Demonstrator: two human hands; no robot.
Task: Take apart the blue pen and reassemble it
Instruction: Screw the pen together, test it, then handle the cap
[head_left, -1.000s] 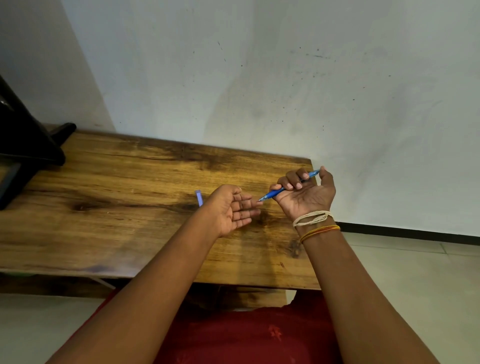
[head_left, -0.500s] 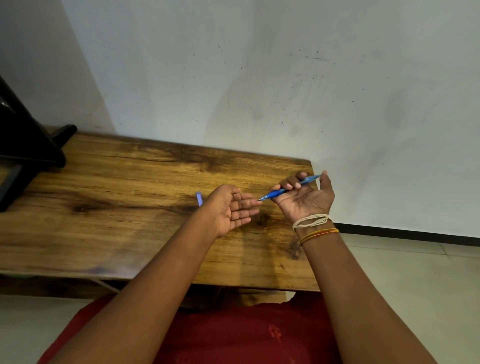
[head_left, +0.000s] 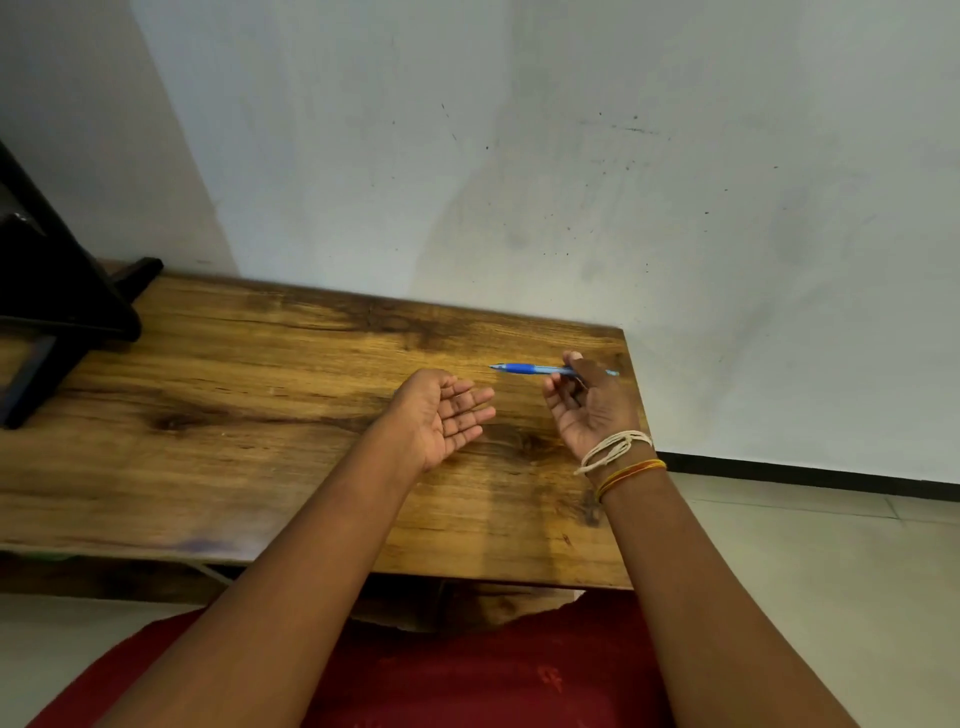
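right hand (head_left: 587, 402) is pinching the blue pen (head_left: 540, 369) level above the counter (head_left: 234, 415); left hand (head_left: 441, 415) is lying open, palm up, holding nothing.

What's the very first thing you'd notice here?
The bright blue pen, pinched in the right hand near the wooden table's far right corner, tip pointing left. Next, the left hand beside it, palm up and empty. Then the string bracelets on the right wrist.
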